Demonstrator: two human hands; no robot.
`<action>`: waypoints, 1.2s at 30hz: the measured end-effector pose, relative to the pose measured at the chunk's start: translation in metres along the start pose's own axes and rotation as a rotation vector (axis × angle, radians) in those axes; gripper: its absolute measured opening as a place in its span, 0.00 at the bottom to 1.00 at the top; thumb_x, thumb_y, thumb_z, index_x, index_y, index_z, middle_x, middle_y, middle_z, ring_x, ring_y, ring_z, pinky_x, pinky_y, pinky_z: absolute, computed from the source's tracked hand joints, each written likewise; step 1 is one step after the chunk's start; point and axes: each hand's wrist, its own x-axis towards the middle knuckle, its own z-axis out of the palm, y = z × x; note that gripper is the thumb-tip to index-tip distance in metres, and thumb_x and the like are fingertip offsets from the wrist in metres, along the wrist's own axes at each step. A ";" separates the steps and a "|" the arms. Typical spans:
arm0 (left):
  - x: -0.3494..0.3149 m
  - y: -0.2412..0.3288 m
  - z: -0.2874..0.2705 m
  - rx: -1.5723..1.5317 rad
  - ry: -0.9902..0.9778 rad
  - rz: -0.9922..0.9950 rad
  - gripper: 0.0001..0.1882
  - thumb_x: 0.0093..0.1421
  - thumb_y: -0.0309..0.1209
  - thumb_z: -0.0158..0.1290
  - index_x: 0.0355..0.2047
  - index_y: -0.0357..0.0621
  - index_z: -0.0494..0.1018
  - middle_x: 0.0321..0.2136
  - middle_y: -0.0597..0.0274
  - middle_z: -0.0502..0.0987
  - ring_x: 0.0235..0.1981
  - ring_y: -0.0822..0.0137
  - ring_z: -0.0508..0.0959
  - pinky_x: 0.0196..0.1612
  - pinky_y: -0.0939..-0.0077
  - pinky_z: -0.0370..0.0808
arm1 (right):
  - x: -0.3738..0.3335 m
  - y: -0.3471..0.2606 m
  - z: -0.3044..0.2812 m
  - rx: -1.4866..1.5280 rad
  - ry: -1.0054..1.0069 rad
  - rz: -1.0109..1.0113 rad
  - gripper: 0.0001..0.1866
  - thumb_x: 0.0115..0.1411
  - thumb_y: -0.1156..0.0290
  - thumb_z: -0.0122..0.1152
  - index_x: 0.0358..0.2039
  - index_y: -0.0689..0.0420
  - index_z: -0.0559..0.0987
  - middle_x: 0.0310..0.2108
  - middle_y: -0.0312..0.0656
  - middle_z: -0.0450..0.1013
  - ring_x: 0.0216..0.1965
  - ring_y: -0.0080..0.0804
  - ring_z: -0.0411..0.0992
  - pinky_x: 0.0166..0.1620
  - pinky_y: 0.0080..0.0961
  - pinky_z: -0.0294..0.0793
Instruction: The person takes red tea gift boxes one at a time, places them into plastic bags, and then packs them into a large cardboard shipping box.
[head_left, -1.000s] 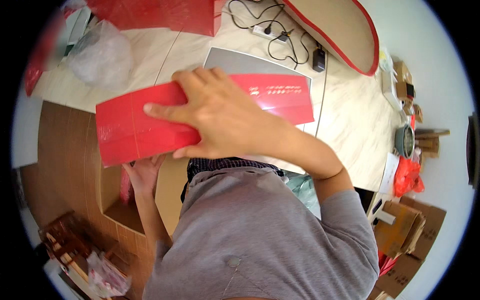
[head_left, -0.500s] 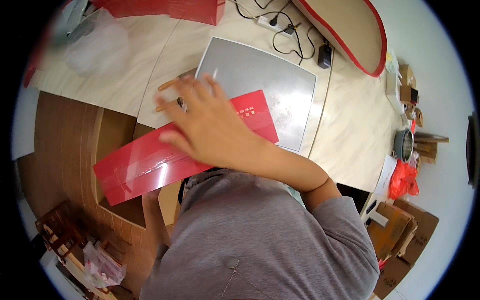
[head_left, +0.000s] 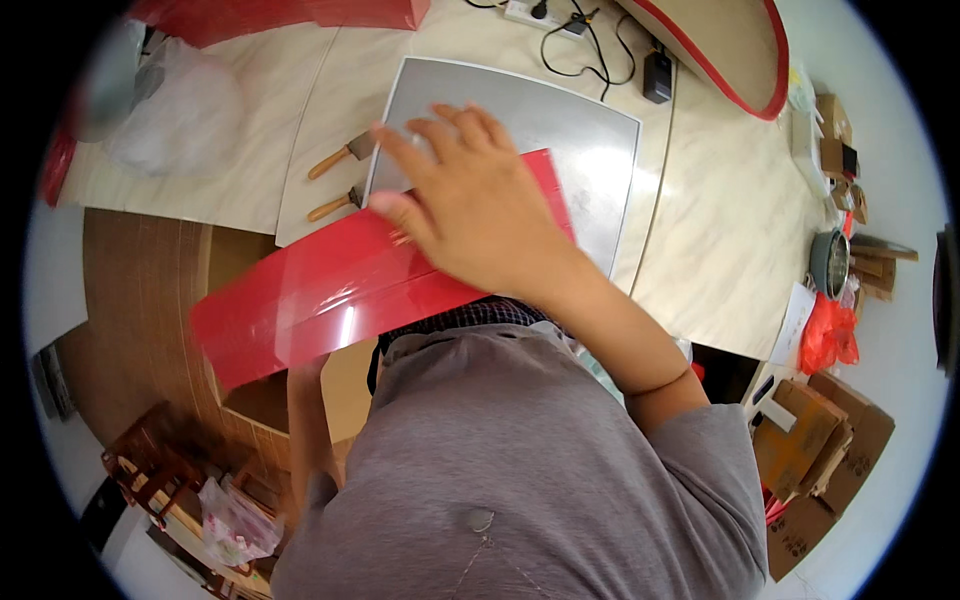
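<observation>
Sliding lower and tilting since a moment ago, the glossy red sheet lies under the right hand, whose spread fingers press flat on it without gripping, above the grey mat, while the left hand is hidden beneath

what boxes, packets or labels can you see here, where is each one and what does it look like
Red flat carton: glossy, long and rectangular, under the right hand, at the table's near edge.
Brown cardboard boxes: stacked on the floor, lower right.
Red plastic bag: crumpled, right of the table.
Clear plastic bag: crumpled, on the table, upper left.
White paper slip: at the table's right edge.
Left hand: hidden beneath the carton.
</observation>
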 end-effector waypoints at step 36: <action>0.094 0.174 0.152 0.257 -0.628 0.658 0.44 0.54 0.60 0.49 0.58 0.35 0.56 0.56 0.60 0.63 0.58 0.65 0.62 0.60 0.64 0.59 | -0.069 -0.055 -0.085 0.703 0.692 0.086 0.63 0.33 0.46 0.76 0.62 0.65 0.51 0.56 0.49 0.55 0.55 0.38 0.57 0.57 0.34 0.57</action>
